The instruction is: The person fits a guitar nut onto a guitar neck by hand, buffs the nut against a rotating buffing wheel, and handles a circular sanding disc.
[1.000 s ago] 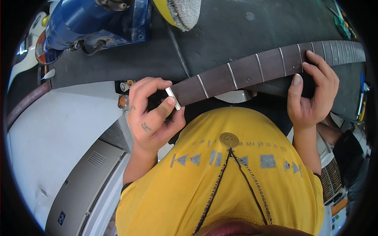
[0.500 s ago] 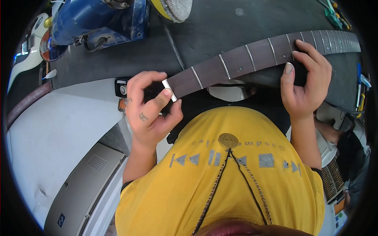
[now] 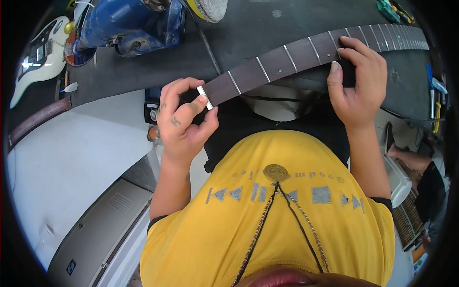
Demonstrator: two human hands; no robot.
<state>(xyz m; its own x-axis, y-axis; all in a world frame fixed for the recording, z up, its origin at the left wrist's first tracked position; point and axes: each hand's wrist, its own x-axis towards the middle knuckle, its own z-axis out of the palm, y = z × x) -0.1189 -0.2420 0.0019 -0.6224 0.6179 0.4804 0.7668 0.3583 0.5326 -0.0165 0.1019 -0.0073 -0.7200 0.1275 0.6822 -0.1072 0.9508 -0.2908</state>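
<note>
Head view: a dark tabletop (image 3: pixel 258 33) fills the upper part of the frame, and the person's yellow shirt (image 3: pixel 229 229), printed with grey symbols, takes up the lower centre. A grey cabinet (image 3: pixel 107 225) with a vented panel stands at lower left. From left of centre to the upper right runs a long dark fretted guitar neck (image 3: pixel 275 62), tilted, its right end the higher; its far stretch lies across the tabletop in the picture. A worn blue machine (image 3: pixel 138 21) occupies the upper left, with a white guitar (image 3: pixel 50 57) farther out at that edge. Both hands are on the neck, well apart. The right hand (image 3: pixel 361 91), right of centre, has its fingertips over the fretboard and its thumb by the lower edge; whether it grips cannot be told. Slim blue and yellow tools (image 3: pixel 437 119) lie at the right edge. A round pendant (image 3: pixel 276 173) hangs on the shirt. Smallest is a white strip (image 3: pixel 209 105) at the neck's left end, pinched by the left hand (image 3: pixel 181 119) between thumb and fingers.
</note>
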